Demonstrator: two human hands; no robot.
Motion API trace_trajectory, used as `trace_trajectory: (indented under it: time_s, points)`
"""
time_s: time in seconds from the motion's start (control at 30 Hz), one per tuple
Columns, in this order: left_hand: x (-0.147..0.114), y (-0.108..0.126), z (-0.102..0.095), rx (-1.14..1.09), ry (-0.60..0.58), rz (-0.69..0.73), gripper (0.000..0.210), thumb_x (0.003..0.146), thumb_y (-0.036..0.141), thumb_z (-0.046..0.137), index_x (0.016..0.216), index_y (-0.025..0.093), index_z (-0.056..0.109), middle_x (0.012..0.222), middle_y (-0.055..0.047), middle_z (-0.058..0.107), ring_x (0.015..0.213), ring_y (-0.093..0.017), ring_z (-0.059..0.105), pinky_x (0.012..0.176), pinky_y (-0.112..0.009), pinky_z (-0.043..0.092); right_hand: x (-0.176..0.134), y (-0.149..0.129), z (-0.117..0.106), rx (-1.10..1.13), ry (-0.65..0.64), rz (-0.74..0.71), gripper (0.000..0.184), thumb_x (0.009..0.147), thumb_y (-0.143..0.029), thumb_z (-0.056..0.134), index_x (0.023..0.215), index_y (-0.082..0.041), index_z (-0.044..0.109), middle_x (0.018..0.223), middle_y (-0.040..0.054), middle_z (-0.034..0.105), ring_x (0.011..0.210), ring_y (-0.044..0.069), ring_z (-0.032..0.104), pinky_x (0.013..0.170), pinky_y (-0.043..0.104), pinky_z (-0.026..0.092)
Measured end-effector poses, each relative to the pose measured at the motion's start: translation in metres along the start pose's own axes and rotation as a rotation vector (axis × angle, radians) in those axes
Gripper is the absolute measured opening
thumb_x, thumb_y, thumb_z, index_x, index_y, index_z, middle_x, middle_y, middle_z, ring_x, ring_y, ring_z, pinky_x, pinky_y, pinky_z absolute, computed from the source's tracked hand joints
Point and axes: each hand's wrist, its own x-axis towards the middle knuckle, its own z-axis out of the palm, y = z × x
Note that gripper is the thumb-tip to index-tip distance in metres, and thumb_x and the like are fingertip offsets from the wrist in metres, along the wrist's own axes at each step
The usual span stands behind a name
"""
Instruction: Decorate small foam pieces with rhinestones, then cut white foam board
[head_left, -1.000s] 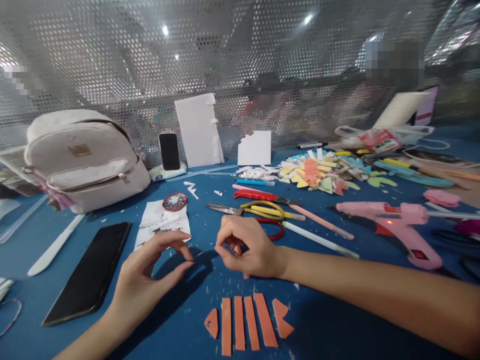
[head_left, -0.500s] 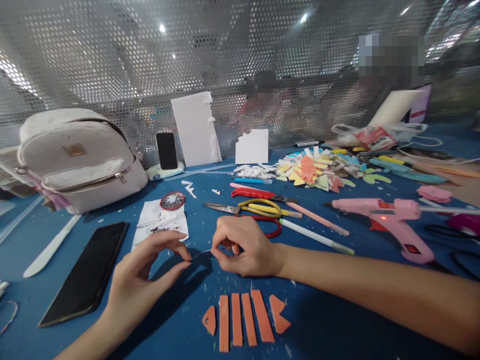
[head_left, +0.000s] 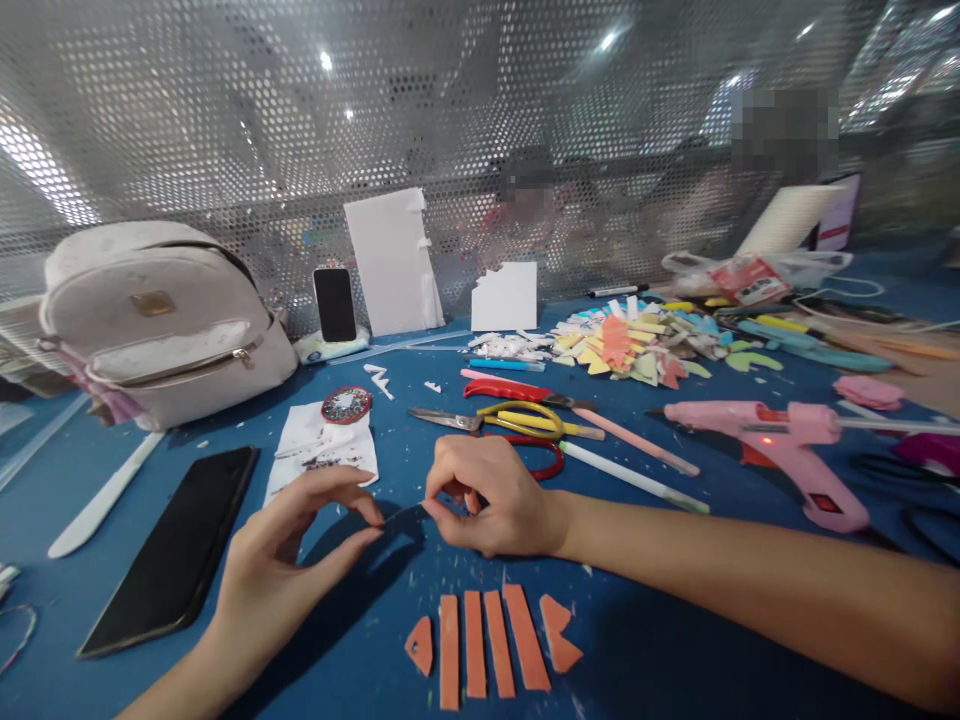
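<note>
My left hand (head_left: 289, 560) pinches one end of a thin, hair-like strand (head_left: 405, 510) between thumb and forefinger. The other end runs to the pinched fingertips of my right hand (head_left: 491, 497); the strand is faint, and I cannot tell its material. Below the hands lie orange cut pieces in a fish-shaped row: a pointed head piece with a hole (head_left: 420, 645), several upright strips (head_left: 475, 645) and a notched tail (head_left: 559, 633). Just beyond my right hand are scissors with yellow handles (head_left: 525, 420). A white paper (head_left: 289, 455) with dark specks lies behind my left hand.
A dark phone (head_left: 172, 550) and a white plastic knife (head_left: 105, 495) lie at left, before a white backpack (head_left: 165, 310). At right rests a pink glue gun (head_left: 787, 430), its light on. Coloured scraps (head_left: 637, 340) are heaped at the back, near a red-handled cutter (head_left: 510, 388).
Both hands keep their pinch and almost the same place. The strand between them shows fainter now. The whole view has shifted very slightly.
</note>
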Motion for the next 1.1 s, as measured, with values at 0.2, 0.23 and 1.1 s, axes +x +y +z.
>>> trace_trajectory:
  time_s: [0.2, 0.23, 1.1]
  points:
    - [-0.0001, -0.0002, -0.0004, 0.015, -0.003, -0.001, 0.041, 0.083, 0.005, 0.071, 0.115, 0.03, 0.066, 0.085, 0.004, 0.074, 0.084, -0.014, 0.069, 0.086, -0.024, 0.052, 0.0014, -0.0001, 0.0006, 0.005, 0.008, -0.012, 0.011, 0.086, -0.012, 0.059, 0.08, -0.019, 0.052, 0.066, -0.0059, 0.045, 0.053, 0.007, 0.042, 0.048, 0.019, 0.031]
    - [-0.0001, -0.0004, -0.0007, 0.017, -0.002, -0.001, 0.041, 0.083, 0.005, 0.071, 0.115, 0.03, 0.066, 0.085, 0.004, 0.074, 0.084, -0.014, 0.069, 0.086, -0.024, 0.052, 0.0015, -0.0001, 0.0007, 0.003, 0.008, -0.015, 0.012, 0.085, -0.012, 0.059, 0.08, -0.019, 0.052, 0.066, -0.006, 0.045, 0.053, 0.007, 0.041, 0.048, 0.019, 0.031]
    - [-0.0004, -0.0004, -0.0016, 0.034, -0.014, 0.003, 0.039, 0.083, 0.005, 0.07, 0.114, 0.029, 0.066, 0.086, 0.003, 0.074, 0.083, -0.015, 0.07, 0.084, -0.025, 0.054, -0.0004, 0.0002, 0.0007, -0.072, 0.011, -0.082, 0.012, 0.088, -0.014, 0.055, 0.08, -0.02, 0.05, 0.064, -0.0059, 0.045, 0.053, 0.009, 0.04, 0.048, 0.022, 0.028]
